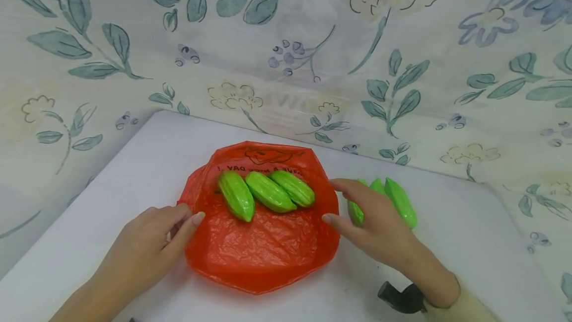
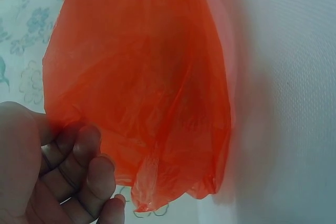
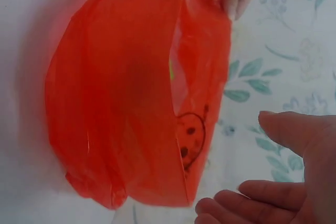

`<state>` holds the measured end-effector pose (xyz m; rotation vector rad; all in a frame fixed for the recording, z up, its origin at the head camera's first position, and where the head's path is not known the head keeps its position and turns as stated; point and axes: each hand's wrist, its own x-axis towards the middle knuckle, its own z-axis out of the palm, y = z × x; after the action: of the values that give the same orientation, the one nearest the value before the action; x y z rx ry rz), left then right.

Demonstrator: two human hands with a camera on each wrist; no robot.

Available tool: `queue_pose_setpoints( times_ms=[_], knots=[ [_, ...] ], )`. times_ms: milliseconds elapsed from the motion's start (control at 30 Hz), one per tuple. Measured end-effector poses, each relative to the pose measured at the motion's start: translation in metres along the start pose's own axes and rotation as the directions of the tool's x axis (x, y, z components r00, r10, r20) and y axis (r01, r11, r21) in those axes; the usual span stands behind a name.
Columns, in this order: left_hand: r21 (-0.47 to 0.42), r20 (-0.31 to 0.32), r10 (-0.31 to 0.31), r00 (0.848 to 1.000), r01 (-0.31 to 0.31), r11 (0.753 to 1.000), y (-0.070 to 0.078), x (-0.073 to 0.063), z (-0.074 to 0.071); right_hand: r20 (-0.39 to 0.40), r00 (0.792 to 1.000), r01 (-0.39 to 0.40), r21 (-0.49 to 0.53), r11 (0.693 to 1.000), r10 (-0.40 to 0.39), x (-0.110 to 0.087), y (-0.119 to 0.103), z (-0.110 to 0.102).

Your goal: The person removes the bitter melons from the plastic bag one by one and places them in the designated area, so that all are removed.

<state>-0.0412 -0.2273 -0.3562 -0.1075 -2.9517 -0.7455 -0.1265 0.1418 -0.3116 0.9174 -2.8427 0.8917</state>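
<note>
A red plastic bag (image 1: 254,247) stands wide open at the middle of the white table, with printed lettering on its far inner side. Three shiny green ridged fruits (image 1: 270,192), shaped like star fruit, lie together inside it. My left hand (image 1: 152,242) pinches the bag's left rim, thumb inside and fingers outside; the left wrist view shows those curled fingers (image 2: 86,153) against the red plastic. By the right rim is my right hand (image 1: 380,225), thumb and fingers spread. In the right wrist view this hand (image 3: 283,182) is apart from the bag and holds nothing.
Several more green fruits (image 1: 400,202) lie on the table right of the bag, partly hidden behind my right hand. A black curved piece (image 1: 402,298) is at my right wrist. Floral cloth (image 1: 295,63) hangs behind the white table (image 1: 147,163).
</note>
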Motion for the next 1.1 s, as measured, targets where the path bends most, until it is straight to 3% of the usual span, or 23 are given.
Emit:
queue_pose_setpoints(
  times_ms=[400, 700, 1100],
  knots=[
    [-0.009, 0.005, -0.002, 1.000, 0.002, 1.000, 0.000, -0.001, 0.000, 0.180, 0.983, 0.051, -0.041, 0.998, -0.042, 0.033, -0.006, 0.022],
    [-0.012, -0.002, 0.010, 1.000, -0.010, 1.000, 0.001, 0.000, -0.001, 0.229, 0.973, 0.031, -0.125, 0.992, -0.002, 0.049, -0.003, 0.036],
    [-0.017, 0.006, 0.011, 1.000, -0.011, 1.000, 0.000, 0.000, -0.001, 0.220, 0.975, 0.021, -0.264, 0.964, 0.039, 0.061, -0.004, 0.050]
  ],
)
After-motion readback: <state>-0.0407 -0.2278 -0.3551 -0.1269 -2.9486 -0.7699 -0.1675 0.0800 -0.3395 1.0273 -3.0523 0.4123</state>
